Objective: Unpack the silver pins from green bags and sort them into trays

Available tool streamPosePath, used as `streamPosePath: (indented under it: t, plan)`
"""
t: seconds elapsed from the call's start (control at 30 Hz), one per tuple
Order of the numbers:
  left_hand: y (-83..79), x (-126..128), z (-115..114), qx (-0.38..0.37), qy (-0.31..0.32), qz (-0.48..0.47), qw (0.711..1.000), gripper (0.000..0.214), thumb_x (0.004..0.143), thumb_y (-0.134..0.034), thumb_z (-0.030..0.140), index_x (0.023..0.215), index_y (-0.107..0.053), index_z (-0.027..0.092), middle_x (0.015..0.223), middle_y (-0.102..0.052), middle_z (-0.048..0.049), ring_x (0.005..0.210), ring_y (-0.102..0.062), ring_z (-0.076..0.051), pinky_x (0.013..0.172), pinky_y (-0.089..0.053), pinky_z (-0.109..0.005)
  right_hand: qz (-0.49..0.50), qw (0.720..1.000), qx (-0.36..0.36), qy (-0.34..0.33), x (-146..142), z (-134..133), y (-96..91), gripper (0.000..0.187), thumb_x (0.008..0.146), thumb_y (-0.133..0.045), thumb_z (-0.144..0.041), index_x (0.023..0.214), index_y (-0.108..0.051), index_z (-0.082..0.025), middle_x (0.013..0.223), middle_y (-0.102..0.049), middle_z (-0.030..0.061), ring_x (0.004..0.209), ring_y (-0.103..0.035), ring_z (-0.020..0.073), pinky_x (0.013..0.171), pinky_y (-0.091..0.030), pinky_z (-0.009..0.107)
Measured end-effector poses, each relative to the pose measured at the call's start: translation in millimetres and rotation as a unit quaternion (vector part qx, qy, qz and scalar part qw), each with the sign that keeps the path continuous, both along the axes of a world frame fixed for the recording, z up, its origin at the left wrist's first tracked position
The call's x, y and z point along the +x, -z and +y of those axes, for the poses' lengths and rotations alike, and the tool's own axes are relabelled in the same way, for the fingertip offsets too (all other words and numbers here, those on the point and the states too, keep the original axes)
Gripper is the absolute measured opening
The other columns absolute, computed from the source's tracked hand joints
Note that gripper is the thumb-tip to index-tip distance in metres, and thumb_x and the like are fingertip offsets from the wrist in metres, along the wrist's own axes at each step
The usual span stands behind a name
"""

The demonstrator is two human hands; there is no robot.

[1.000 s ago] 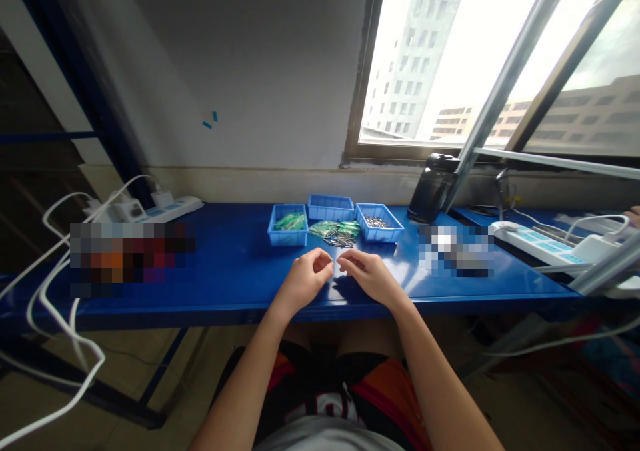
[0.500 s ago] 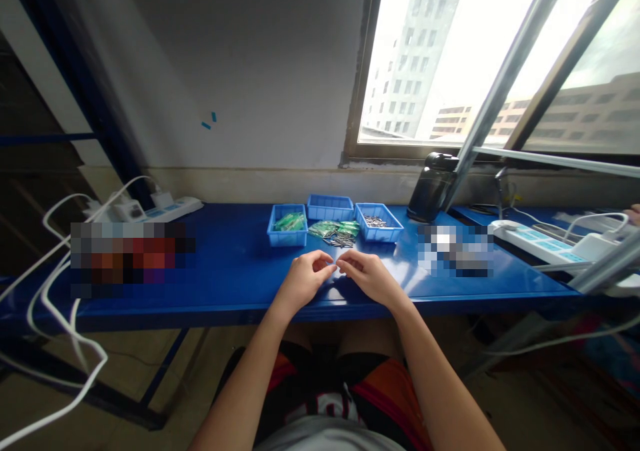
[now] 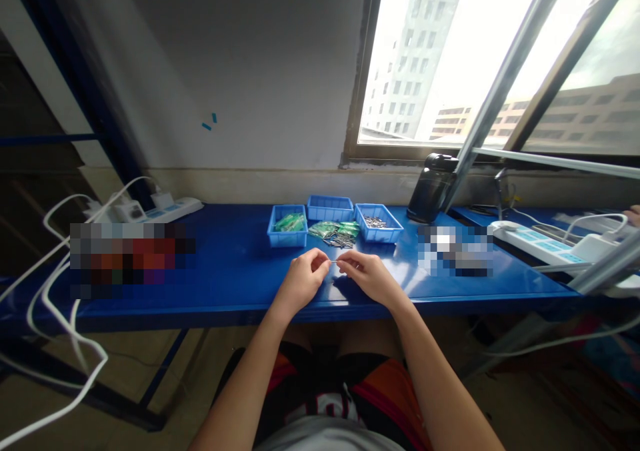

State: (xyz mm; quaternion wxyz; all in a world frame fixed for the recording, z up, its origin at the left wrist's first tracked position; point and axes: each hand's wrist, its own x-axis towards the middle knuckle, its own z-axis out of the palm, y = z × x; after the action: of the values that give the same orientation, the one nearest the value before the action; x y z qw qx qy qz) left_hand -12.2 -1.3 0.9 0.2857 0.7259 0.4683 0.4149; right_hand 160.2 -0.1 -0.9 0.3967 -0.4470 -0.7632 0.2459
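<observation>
My left hand (image 3: 305, 276) and my right hand (image 3: 369, 274) face each other above the front of the blue table. Both are closed in a pinch, thumb against fingers. A short, thin, light-coloured rod (image 3: 333, 261) spans the small gap between the fingertips, held at both ends; its exact kind is too small to make out. Just beyond the hands lies a loose pile of slim metal pieces (image 3: 341, 240), with green-and-clear plastic packets (image 3: 325, 228) behind it.
A blue bin (image 3: 287, 239) of green packets stands left of the pile, another bin (image 3: 379, 234) with small metal pieces right. A third blue bin (image 3: 330, 209) is behind. A black bottle (image 3: 432, 188), power strips (image 3: 540, 243) and white cables (image 3: 47, 298) flank the table (image 3: 225, 271).
My fingertips have drawn slightly apart, the left ones shifting a little left. The thin rod between them now shows more plainly. The bins and pile stay put.
</observation>
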Motion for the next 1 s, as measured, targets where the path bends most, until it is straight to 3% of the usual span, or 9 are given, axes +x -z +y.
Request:
streamPosePath:
  t: [0.8,1.0]
  plan:
    - [-0.1,0.0,0.4,-0.009,0.007,-0.010,1.000,0.017,0.078,-0.052,0.032,0.081,-0.061,0.018,0.074,-0.065,-0.0019,0.071,-0.061,-0.017,0.066,-0.045,-0.025,0.010,1.000,0.010,0.012,-0.5,-1.5,-1.9,0.020,0.085,-0.050,-0.032,0.086,-0.065,-0.019,0.070,-0.066,0.0019,0.066,-0.060,0.0152,0.062,-0.046,0.025]
    - [0.1,-0.8,-0.5,0.000,0.012,-0.016,1.000,0.018,0.080,-0.050,0.034,0.082,-0.060,0.018,0.072,-0.065,-0.0011,0.069,-0.061,-0.016,0.065,-0.045,-0.025,-0.025,1.000,0.017,0.003,0.1,0.6,0.2,0.021,0.084,-0.052,-0.033,0.081,-0.067,-0.019,0.071,-0.066,0.0007,0.060,-0.057,0.0133,0.057,-0.043,0.023]
